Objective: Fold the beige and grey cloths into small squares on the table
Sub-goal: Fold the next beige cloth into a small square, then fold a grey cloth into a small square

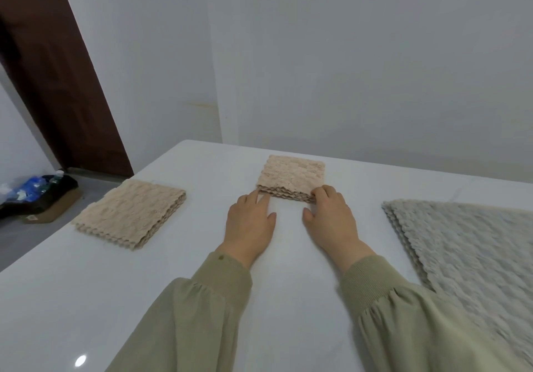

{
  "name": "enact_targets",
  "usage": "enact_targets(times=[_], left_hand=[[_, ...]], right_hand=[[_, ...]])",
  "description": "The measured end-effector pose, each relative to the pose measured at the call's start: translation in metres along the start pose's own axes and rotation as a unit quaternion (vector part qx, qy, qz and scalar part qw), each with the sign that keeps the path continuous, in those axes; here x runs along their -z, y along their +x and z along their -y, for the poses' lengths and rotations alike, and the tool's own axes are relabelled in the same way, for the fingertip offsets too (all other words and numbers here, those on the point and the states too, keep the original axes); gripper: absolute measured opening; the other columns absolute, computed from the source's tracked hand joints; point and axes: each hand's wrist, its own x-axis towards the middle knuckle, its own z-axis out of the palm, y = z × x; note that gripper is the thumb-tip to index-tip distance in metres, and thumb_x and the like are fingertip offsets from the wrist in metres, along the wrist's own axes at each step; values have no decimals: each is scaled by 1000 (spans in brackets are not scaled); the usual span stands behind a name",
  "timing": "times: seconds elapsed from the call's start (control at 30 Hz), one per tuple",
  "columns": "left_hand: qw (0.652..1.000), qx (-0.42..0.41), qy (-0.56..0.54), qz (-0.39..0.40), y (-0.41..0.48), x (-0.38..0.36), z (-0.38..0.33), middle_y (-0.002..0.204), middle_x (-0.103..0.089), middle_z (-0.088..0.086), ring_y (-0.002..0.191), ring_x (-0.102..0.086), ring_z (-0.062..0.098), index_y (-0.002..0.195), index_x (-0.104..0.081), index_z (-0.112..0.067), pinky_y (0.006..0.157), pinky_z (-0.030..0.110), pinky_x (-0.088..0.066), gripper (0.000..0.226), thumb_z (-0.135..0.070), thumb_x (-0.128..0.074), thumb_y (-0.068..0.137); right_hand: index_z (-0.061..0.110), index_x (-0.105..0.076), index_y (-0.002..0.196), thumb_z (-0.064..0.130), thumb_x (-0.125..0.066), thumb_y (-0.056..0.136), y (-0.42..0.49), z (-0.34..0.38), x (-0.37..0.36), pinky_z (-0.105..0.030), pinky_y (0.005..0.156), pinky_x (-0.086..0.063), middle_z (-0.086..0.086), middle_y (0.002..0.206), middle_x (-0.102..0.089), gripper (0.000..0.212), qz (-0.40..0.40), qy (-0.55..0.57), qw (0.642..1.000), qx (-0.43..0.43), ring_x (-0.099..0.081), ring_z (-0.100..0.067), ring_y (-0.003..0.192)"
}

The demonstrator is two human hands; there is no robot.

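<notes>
At the bottom of the frame, the white table (86,299) is crossed by two olive sleeves. The right sleeve (403,314) is seen just beside the stack of grey cloths (467,244), which lies flat and unfolded at the right edge; a careless pull of the arm could drag its scalloped layers askew.

Farther up, the left hand (251,227) is laid flat with fingers straight, one fingertip touching the near left corner of the folded beige square (291,176) at upper centre. The right hand (331,218) is bent over the near right corner; whether the layers are pinched or only pressed cannot be told.

If pressure is lifted unevenly, the thick layers may spring open or slide out of line. At centre left, a larger folded beige cloth (129,213) is left well apart.
</notes>
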Motion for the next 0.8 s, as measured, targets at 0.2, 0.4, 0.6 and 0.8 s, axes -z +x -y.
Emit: enact_targets(times=[0.2,0.4,0.6,0.8], left_hand=[[1000,-17,-17,5,-71,22,-30,151,-30,3,137,-26,21,145,-32,-18,108,33,-26,48,-33,-36,99],[999,-30,-13,-11,-130,30,-55,151,-31,1,138,-24,20,143,-35,-20,109,33,-21,46,-33,-35,99],[996,-51,-29,68,-158,29,-72,158,-14,0,146,-4,18,149,-23,-23,118,43,-7,55,-45,-31,99],[991,-49,-7,121,-166,27,-73,160,-7,-1,147,2,18,150,-17,-26,118,44,-1,57,-48,-26,99]], right_hand=[[8,-47,129,22,-50,90,-60,5,29,-37,96,-36,-11,140,-42,42,-19,0,999,31,-41,-29,122],[3,-64,101,8,-63,75,-112,-14,53,-41,77,-43,-14,108,-62,26,-76,-45,993,77,-56,-37,96],[0,-62,102,7,-60,78,-131,-56,81,-45,85,-41,-19,109,-61,26,-100,-100,990,7,-53,-39,100],[0,-51,114,3,-46,85,-133,-72,92,-40,84,-40,-21,115,-57,30,-37,-150,985,-82,-50,-35,107]])
